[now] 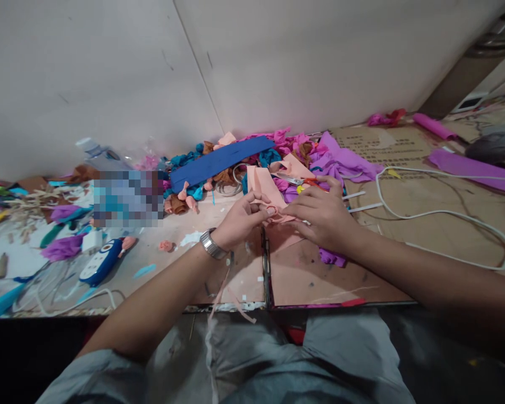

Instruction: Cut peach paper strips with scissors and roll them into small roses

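Note:
Peach crepe paper (283,215) is pinched between my two hands above the worktable. My left hand (244,217), with a metal-banded watch (212,243) at its wrist, has thumb and fingers closed on the paper's left side. From the right, my right hand (320,212) closes on the same paper, its fingertips partly hidden. Just beyond the hands lies a wider peach strip (261,185). Scissors (295,180) with orange handles rest beside my right fingers. Thin peach strips (226,294) hang at the table's front edge.
A blue strip (223,163) lies over a heap of coloured crepe paper by the wall. Purple paper (340,160) and a white cable (404,216) are on the right. On the left sit a blue-and-white remote-like device (102,262), a bottle (88,147) and paper scraps.

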Motion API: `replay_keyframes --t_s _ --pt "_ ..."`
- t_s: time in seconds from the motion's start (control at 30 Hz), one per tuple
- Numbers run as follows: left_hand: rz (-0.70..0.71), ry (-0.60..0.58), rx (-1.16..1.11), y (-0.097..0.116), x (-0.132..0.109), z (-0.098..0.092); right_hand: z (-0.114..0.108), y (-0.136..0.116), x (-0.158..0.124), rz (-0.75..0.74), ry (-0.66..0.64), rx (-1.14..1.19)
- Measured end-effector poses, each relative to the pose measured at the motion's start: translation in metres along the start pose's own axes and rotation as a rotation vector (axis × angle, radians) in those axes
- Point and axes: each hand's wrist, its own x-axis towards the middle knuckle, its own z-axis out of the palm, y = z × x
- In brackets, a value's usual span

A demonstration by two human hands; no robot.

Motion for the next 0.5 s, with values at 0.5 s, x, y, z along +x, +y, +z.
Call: replay_keyframes --t_s 0.5 --pt "-0.085 -0.05 -0.081 0.0035 -0.0019 -0.0016 0.0039 0.0061 -0.0012 0.012 0.012 0.229"
